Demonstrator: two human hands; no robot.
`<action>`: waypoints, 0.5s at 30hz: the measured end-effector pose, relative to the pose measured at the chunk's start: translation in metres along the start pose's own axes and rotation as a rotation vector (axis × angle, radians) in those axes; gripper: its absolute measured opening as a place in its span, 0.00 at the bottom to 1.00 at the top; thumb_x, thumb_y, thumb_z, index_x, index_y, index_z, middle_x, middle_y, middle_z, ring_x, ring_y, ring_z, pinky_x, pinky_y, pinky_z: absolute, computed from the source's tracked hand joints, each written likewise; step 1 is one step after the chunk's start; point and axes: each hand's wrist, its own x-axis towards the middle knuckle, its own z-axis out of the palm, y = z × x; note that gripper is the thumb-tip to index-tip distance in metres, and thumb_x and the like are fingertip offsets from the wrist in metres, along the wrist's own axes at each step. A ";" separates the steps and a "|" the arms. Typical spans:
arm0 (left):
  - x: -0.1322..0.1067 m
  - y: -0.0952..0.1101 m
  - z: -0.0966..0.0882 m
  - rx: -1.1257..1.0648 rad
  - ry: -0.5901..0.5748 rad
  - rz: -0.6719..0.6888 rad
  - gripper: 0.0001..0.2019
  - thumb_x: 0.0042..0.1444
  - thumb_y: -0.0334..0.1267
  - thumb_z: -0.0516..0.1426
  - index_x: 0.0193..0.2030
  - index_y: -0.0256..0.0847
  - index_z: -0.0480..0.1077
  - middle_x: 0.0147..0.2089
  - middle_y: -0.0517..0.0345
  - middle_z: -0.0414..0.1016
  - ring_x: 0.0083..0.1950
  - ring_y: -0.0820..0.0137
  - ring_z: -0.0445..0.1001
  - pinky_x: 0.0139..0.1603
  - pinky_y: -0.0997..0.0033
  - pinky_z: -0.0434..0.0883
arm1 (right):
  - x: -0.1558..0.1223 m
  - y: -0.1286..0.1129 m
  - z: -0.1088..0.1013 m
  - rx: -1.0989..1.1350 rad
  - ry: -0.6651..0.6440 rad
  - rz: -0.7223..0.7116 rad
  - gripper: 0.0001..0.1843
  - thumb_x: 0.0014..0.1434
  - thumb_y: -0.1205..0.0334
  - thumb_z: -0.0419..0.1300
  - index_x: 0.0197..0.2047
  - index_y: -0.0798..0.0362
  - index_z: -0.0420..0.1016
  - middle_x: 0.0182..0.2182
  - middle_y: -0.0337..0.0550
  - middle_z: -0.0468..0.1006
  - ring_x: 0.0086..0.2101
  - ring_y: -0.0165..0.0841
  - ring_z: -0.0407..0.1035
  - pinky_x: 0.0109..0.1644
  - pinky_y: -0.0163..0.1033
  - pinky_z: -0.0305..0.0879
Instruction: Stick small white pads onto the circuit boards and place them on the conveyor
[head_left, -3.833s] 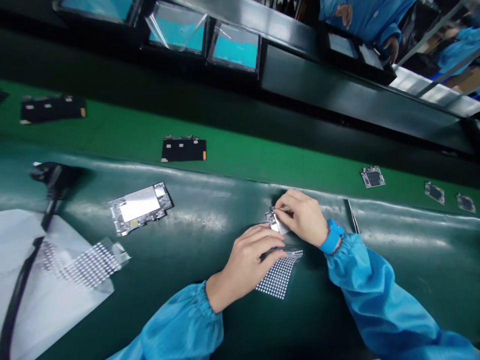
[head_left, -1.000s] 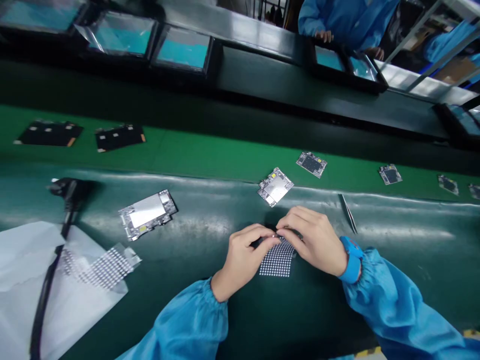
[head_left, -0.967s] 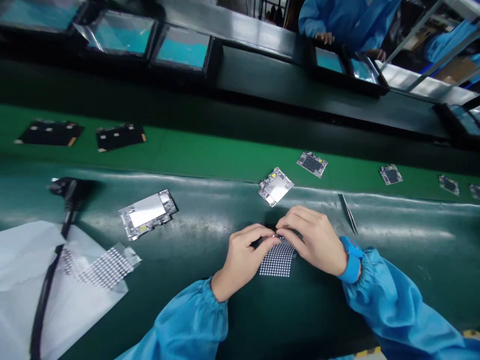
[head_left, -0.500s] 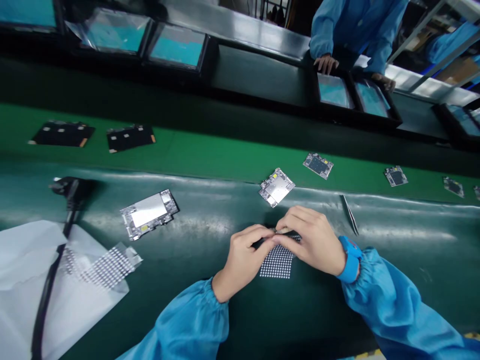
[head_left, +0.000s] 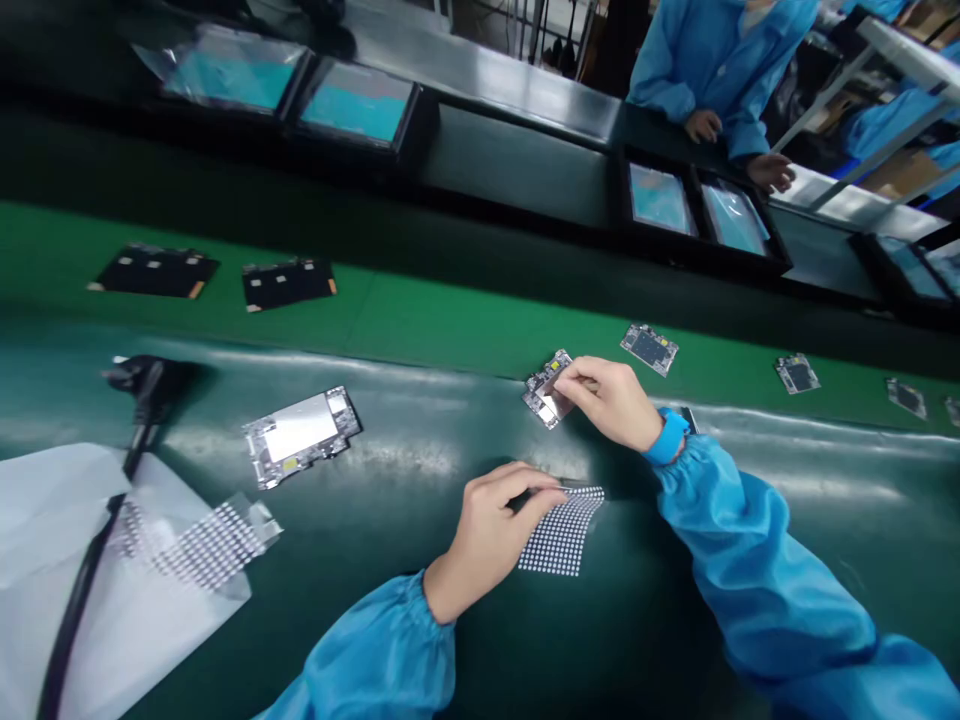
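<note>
My left hand [head_left: 491, 535] pinches the top edge of a sheet of small round white stickers [head_left: 556, 535], which hangs slightly curved above the green mat. My right hand [head_left: 611, 400], with a blue band at the wrist, is over a circuit board [head_left: 553, 372] that lies at the mat's far edge. Thumb and forefinger are pressed together at the board's silver shield; whatever they may hold is too small to make out. Another circuit board [head_left: 301, 432] with a silver plate lies to the left. Mostly hidden behind my right wrist are the tweezers [head_left: 689, 421].
Several more boards [head_left: 649, 348] and two black panels [head_left: 289, 284] lie along the green strip. A black power plug [head_left: 150, 385] with its cable crosses a white bag [head_left: 187, 610] and another sticker sheet [head_left: 214, 545]. Opposite, a co-worker [head_left: 720, 75] stands behind black trays [head_left: 701, 245].
My right hand has left the sticker sheet and moved up to the circuit board. My left hand still holds the sheet. The co-worker's hands have lifted from the trays.
</note>
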 end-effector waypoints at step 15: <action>0.001 0.001 0.000 0.005 0.026 0.013 0.05 0.59 0.31 0.64 0.32 0.41 0.80 0.31 0.59 0.83 0.32 0.69 0.81 0.36 0.72 0.76 | -0.044 -0.033 -0.009 0.070 -0.155 -0.191 0.05 0.66 0.65 0.62 0.36 0.53 0.77 0.32 0.41 0.77 0.33 0.32 0.70 0.39 0.38 0.66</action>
